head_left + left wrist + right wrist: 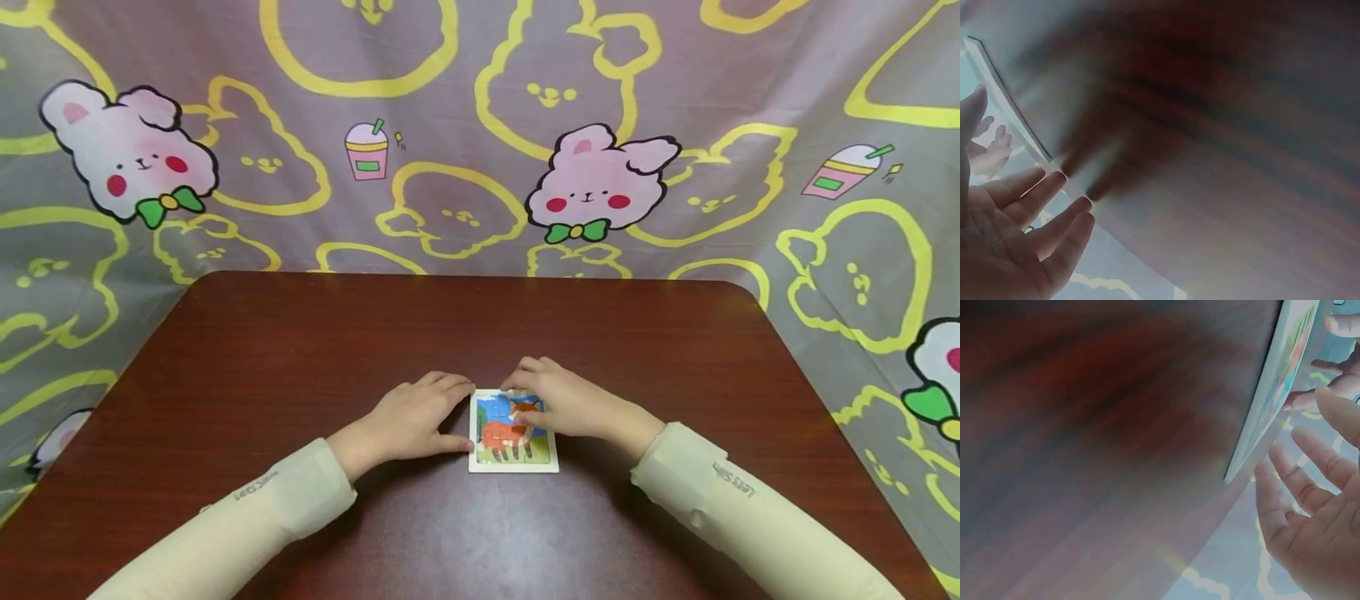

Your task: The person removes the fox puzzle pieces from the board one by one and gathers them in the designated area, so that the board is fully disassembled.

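A small square fox jigsaw puzzle (504, 435) with a white frame lies flat on the table, its picture showing an orange fox, blue sky and green ground. My left hand (412, 419) is at its left side, index fingertip by the top left corner and thumb by the left edge. Over the top right part reaches my right hand (564, 398), covering that corner. In the left wrist view the left hand's (1013, 234) fingers are extended beside the frame edge. The right wrist view shows the right hand (1319, 515) with relaxed fingers and nothing in the palm, near the puzzle (1270, 403).
The dark reddish-brown table (360, 325) has rounded far corners. Behind it and along both sides hangs a grey curtain (450, 108) printed with yellow outlines, rabbits and drink cups. Light glares off the tabletop in front of the puzzle.
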`<state>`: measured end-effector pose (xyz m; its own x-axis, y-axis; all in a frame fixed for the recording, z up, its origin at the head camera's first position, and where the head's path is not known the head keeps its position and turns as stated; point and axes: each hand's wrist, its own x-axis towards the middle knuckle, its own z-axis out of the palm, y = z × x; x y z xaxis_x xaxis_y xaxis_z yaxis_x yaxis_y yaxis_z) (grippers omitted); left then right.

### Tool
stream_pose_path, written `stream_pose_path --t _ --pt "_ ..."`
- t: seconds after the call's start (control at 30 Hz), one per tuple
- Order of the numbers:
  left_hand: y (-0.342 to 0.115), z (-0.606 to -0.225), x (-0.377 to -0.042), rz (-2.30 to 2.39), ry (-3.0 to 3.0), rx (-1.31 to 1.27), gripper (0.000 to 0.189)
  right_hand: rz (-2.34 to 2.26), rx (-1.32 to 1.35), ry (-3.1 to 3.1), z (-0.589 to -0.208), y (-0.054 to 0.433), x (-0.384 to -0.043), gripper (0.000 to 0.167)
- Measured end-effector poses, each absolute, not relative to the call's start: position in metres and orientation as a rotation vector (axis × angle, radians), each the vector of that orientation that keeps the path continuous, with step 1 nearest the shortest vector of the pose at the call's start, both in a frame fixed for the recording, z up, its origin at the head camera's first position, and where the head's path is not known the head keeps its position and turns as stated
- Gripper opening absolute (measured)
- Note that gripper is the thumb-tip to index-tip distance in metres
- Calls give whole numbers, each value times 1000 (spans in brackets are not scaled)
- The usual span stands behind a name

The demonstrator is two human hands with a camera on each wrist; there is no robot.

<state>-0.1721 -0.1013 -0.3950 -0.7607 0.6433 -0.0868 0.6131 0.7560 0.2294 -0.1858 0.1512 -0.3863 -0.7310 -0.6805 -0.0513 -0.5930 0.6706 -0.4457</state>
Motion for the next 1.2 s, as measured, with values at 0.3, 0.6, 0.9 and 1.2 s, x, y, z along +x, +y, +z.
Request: stream_pose_path --t 0.3,0.6,0.9,1.2 --pt "-96 -399 -175 297 2808 1028 81 -613 -1019 2548 -385 132 -200 34" --pt "-92 -398 -181 279 2846 1003 74 -617 -952 2489 -389 128 -207 34" --pt "-90 -394 -181 239 2857 973 72 -628 -908 2480 -390 120 -208 32" --pt "-91 -396 -180 247 2870 980 72 -659 -902 2498 -394 116 -208 30"
